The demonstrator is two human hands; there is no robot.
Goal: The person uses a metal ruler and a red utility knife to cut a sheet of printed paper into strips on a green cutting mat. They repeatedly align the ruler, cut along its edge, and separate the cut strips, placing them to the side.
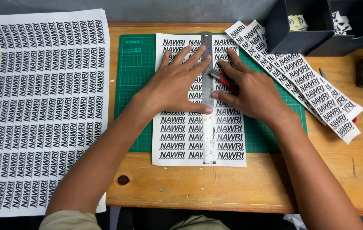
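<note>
Wooden table (232, 187) carries green cutting mat (136, 85) and printed sheet (177, 145).

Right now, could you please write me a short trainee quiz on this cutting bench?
1. True or false: the left hand presses flat on the ruler.
2. Which tool does the right hand hold against the ruler?
A. scissors
B. red knife
C. pen
3. Fill in: the printed sheet being cut lies on a green ____, and the cut strips are piled on the person's ____ side.

Key
1. True: the fingers spread over sheet and ruler.
2. B: its red body shows between the fingers beside the ruler's edge.
3. Mat; right. A larger uncut sheet lies on the left.
</note>
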